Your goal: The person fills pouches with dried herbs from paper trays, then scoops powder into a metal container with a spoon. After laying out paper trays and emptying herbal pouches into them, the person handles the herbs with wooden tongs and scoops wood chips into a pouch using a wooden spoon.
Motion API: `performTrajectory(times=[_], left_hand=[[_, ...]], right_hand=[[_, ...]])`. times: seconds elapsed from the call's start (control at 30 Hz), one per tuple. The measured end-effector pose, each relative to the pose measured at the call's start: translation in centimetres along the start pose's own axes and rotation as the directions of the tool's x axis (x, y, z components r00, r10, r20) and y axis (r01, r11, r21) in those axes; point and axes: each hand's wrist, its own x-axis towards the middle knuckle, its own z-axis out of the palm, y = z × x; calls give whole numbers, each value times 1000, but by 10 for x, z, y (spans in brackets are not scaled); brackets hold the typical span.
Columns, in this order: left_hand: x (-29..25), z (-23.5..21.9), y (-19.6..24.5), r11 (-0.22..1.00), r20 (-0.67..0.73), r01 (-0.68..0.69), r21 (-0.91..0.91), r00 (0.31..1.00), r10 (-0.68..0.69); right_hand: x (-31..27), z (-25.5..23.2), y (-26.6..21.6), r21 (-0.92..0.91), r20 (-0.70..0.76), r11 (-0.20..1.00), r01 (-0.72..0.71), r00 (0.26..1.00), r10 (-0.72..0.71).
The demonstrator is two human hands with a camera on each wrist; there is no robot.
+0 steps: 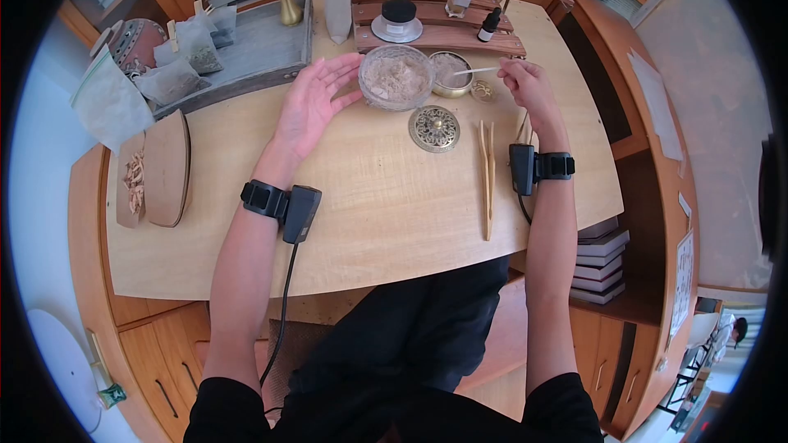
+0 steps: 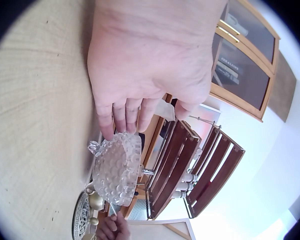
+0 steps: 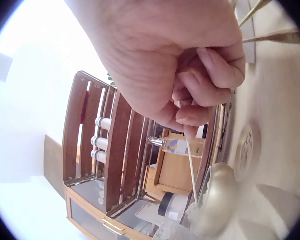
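Note:
My left hand (image 1: 318,98) lies palm up with straight fingers, its fingertips at the left side of a bumpy clear glass bowl (image 2: 117,170). Greyish-brown powder (image 1: 397,76) fills that bowl. To its right stands a small round brass bowl (image 3: 219,200) with similar powder inside. Between thumb and fingers, my right hand (image 1: 532,92) pinches a thin pale stick (image 1: 479,71) that slants down to the brass bowl. The stick's far end is over the powder. A pierced brass lid (image 1: 435,129) lies just in front, and a small gold openwork piece (image 1: 483,91) sits beside the brass bowl.
Wooden tongs (image 1: 486,180) lie near my right wrist. Behind the bowls rises a slatted wooden rack (image 1: 443,37) with a black-lidded jar (image 1: 399,18) and bottles. A grey tray (image 1: 263,49) with pouches stands at back left, a wooden box (image 1: 168,168) of chips at left.

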Motion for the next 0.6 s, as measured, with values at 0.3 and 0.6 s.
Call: performTrajectory(times=[0.3, 0.6], left_hand=[[1, -2, 0, 1000, 25, 6, -11, 1000, -5], [2, 1, 0, 1000, -3, 22, 9, 1000, -22]], right_hand=[[-3, 1, -5, 250, -42, 966, 67, 997, -58], [-14, 41, -13, 72, 185, 931, 357, 913, -364]])
